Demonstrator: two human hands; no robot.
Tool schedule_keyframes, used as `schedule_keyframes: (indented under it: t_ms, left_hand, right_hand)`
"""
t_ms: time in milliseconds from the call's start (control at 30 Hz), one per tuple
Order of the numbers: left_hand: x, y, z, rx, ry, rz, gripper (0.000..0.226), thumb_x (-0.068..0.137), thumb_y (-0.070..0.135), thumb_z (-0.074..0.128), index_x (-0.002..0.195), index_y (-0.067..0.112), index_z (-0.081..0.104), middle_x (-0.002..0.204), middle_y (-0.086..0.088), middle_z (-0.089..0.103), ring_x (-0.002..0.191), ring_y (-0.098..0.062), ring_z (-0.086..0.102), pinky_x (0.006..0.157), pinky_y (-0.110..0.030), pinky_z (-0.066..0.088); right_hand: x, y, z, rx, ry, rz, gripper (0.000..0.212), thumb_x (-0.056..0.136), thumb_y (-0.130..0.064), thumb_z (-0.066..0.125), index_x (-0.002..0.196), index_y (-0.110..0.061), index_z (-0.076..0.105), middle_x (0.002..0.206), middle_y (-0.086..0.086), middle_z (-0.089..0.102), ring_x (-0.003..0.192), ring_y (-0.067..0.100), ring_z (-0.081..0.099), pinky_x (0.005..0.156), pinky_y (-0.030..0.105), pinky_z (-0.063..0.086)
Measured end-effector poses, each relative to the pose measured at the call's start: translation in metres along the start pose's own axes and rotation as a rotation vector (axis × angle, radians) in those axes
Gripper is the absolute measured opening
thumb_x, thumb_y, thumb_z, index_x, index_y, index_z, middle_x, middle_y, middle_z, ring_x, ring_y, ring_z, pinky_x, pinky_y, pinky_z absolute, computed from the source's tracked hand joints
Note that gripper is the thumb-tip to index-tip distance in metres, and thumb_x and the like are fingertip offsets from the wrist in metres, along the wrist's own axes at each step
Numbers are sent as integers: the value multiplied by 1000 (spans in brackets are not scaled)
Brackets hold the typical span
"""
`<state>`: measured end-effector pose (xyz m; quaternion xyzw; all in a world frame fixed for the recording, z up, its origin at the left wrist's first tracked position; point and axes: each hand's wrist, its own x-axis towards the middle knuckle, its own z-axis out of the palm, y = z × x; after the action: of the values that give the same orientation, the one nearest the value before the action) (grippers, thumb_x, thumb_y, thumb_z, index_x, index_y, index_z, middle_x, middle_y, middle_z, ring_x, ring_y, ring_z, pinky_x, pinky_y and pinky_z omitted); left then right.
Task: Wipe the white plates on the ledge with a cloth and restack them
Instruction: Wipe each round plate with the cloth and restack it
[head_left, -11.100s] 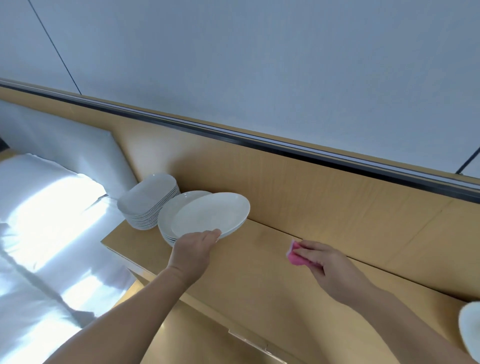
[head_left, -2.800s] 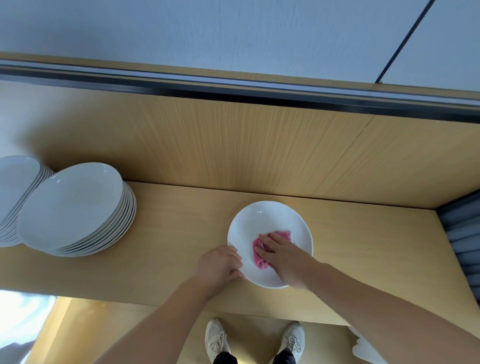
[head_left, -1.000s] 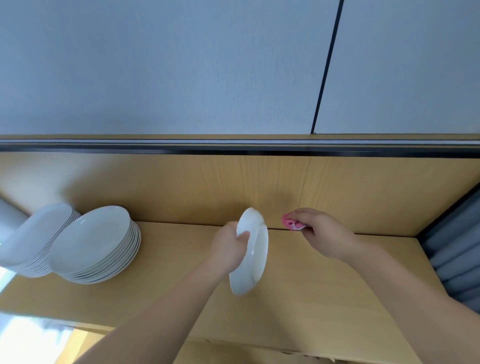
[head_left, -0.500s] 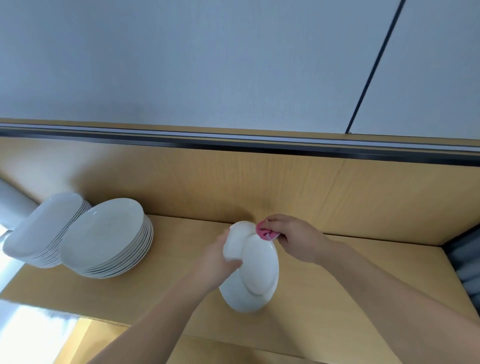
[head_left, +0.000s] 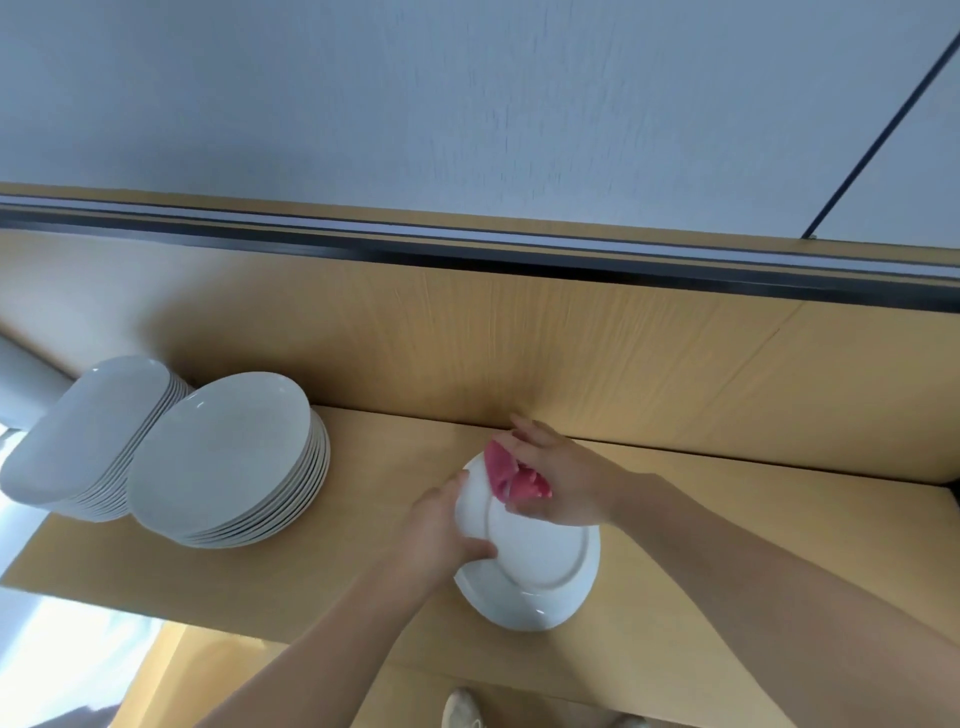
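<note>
The left hand (head_left: 441, 530) and right hand (head_left: 566, 478) are bare, and so are both forearms (head_left: 322, 639), uncovered right down to the lower edge of the view. At the very bottom shows the rounded toe of a pale, off-white shoe (head_left: 461, 711), seemingly of soft fabric. A sliver of a second pale shoe (head_left: 631, 722) shows further right.

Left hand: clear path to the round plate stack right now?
Probably yes: only bare ledge lies between the left hand and the round stack. But it grips the upturned plate, so it arrives full.
</note>
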<state>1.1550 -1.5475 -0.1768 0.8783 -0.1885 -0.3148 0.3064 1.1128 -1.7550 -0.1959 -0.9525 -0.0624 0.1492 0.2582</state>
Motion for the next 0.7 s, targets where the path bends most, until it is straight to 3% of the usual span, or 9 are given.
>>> schedule_keyframes:
  t_ms: [67,167,267,333,400,567,700]
  left_hand:
    - [3,-5,1,-10,-1,-27,97,63,32,84,146,24,35,134,10,52,118,-10,50,87,-19,40]
    - [5,-10,3,-16,-3,-34,99,66,31,84,149,22,31,140,6,49,123,-13,48,89,-19,38]
    - [5,-15,5,-47,3,-42,99,67,27,84,150,20,30,141,3,49,126,-16,46,98,-24,40]
    - [6,-18,6,-77,9,-44,98,67,24,85,149,20,32,141,3,49,126,-17,47,102,-28,40]
    - [6,-20,6,-106,14,-54,97,67,23,85,148,20,33,140,3,49,126,-17,47,103,-30,40]
    - [8,-25,5,-136,0,-50,95,67,23,86,147,21,35,138,3,51,121,-19,49,102,-33,43]
    - [10,-26,3,-189,-9,-66,94,65,18,87,145,22,38,129,6,54,110,-15,51,93,-27,44]
  right_hand:
    - [7,-3,8,-68,-4,47,81,87,-58,55,152,-23,22,161,8,15,150,22,3,119,38,21]
    - [13,-2,20,-100,86,-11,54,100,-31,49,150,-15,34,154,9,30,139,28,27,115,39,27]
    - [12,6,20,57,137,35,45,103,-15,43,147,-19,40,153,0,35,139,19,32,114,19,21]
    - [8,12,16,146,129,117,44,103,-11,41,147,-18,41,153,-4,35,139,14,32,102,-1,11]
    - [2,18,17,204,137,166,41,103,-10,40,143,-14,45,148,-4,41,134,14,38,93,-7,12]
    - [-18,23,41,283,276,222,35,100,-6,46,134,-7,54,130,2,53,119,18,50,94,0,24]
    - [-45,15,65,414,428,364,25,101,-6,42,120,-5,58,113,5,54,107,22,52,87,1,30]
